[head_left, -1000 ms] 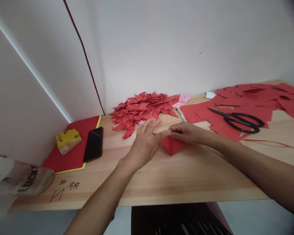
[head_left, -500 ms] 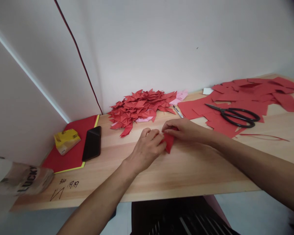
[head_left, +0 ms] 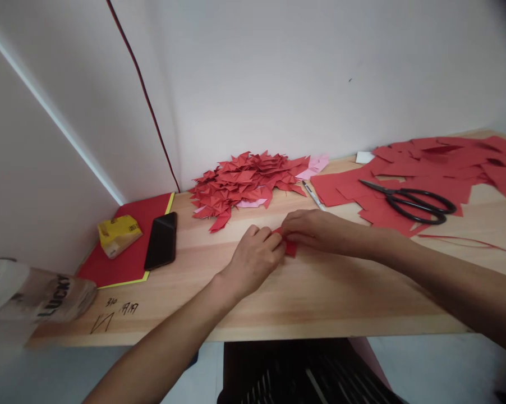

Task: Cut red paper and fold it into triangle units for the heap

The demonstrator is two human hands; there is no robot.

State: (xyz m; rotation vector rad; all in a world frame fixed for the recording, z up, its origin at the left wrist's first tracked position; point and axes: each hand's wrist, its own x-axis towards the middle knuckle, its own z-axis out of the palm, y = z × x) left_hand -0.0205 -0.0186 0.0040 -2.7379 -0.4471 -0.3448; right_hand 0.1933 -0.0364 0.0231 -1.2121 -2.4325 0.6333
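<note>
A small piece of red paper [head_left: 291, 248] is between my two hands, low over the middle of the table, and mostly covered by them. My left hand [head_left: 259, 255] pinches its left side with curled fingers. From the right, my right hand [head_left: 309, 229] grips its upper edge, fingers bent over it. How the paper is folded cannot be made out. Just beyond my hands lies a heap of folded red paper pieces [head_left: 244, 182], with a few pink ones [head_left: 316, 166] among them. A pen [head_left: 314, 194] rests close behind my right hand.
Black-handled scissors [head_left: 417, 202] lie on flat red paper pieces [head_left: 429, 163] at the right. At the left are a phone [head_left: 161, 241], a yellow packet [head_left: 119, 235] on red sheets [head_left: 105, 270], and a clear bottle [head_left: 63, 297]. A wall [head_left: 278, 78] bounds the table's back.
My right hand has closed further over the red paper, and less of the paper shows. Both hands remain together at the same spot; the camera view has shifted slightly.
</note>
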